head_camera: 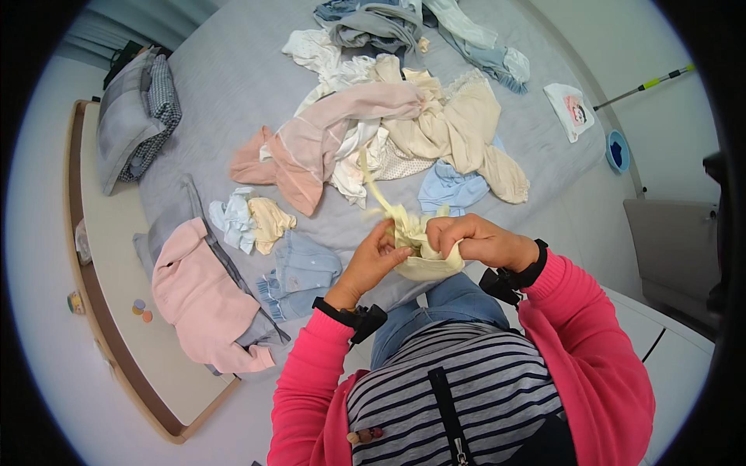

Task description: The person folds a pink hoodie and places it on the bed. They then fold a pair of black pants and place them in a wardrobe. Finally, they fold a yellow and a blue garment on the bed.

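Observation:
A pale yellow garment (431, 265) is gathered between my two hands above the edge of the bed, just in front of my body. My left hand (373, 256) pinches its left side between thumb and fingers. With curled fingers, my right hand (481, 240) grips its right rim. A thin yellow strap (371, 183) rises from the bunched cloth toward the clothes pile. Folds hide the garment's exact kind. Just beyond my hands lies a light blue garment (451, 189). Left of them is a folded denim piece with a frayed hem (306, 268).
Loose clothes cover the bed (221, 76), including a pink-and-white garment (315, 137) and beige trousers (460, 131). A pink top (201, 291) lies at left, near pillows (131, 128) and the headboard (125, 279). A white printed item (568, 110) rests near the right edge, beside a blue basin (618, 151).

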{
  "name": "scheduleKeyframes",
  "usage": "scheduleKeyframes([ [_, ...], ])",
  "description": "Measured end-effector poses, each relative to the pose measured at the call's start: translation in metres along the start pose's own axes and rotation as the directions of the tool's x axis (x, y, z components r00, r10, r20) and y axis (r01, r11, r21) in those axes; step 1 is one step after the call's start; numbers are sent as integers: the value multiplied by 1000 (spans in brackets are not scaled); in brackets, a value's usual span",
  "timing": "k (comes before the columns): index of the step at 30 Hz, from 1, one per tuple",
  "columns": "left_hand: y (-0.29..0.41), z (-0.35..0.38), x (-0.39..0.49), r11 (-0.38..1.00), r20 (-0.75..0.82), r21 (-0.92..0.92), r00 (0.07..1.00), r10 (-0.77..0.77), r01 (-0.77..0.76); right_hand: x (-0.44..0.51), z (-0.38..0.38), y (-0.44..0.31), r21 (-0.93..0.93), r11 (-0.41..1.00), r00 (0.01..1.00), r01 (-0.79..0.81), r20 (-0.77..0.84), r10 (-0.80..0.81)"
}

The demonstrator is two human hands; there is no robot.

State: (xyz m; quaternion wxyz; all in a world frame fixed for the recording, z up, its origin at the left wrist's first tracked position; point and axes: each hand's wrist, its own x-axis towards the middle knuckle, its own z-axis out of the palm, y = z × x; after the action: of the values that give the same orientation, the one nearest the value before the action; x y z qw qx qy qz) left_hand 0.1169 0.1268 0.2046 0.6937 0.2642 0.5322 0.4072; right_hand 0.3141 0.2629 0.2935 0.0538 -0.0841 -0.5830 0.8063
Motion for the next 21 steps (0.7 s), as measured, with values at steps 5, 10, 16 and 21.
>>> scheduleKeyframes([
  [5,41,14,-19,501,-101,803,753,650,-325,8,12,-23,-62,992,985,107,141,-97],
  [10,58,7,-19,199,36,943,672,739,-269,5,13,-44,-152,978,945,142,314,-89],
  [16,58,0,-28,922,-341,309,878,335,-232,-5,-23,-48,-394,887,905,-241,-422,58],
  [21,65,18,-33,920,-365,-215,901,235,-328,-5,-25,-16,-627,779,894,15,-340,-292],
])
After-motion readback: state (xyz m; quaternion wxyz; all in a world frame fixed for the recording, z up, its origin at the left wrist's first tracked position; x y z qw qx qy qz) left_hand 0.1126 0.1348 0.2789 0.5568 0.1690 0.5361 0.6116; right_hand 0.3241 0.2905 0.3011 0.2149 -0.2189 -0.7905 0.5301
